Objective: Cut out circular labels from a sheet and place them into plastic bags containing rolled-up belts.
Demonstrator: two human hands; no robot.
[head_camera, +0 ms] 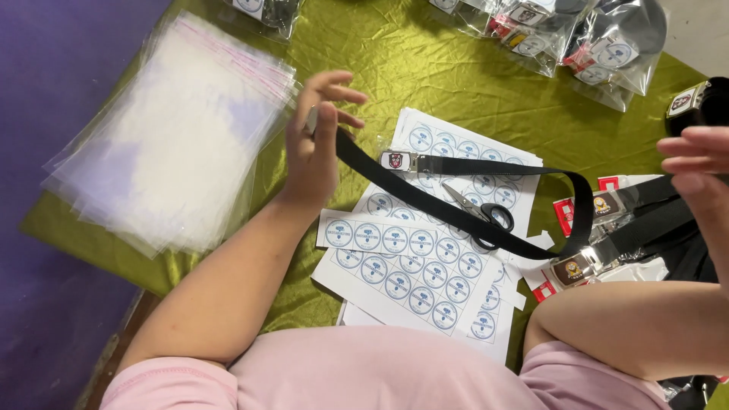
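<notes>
Left hand (315, 152) fingers closed on a black belt (486, 235) above sticker sheets (402, 262) — right hand (699, 163) fingers loosely open, grip unclear.

We record an olive-green satin cloth (425, 68), creased and glossy under soft even light; a purple floor covering (45, 114) at left; pale bare floor (699, 30) in the upper right corner.

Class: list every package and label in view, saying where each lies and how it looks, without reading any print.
Clear bags: stacked at left on the green cloth, flat, see-through, pink-edged.
Sticker sheets: centre, white, with rows of round blue-and-white labels.
Packed bags: top right, clear, shiny, filled with dark goods.
Buckle label: on the black belt held by the left hand, small, square, white and red.
</notes>
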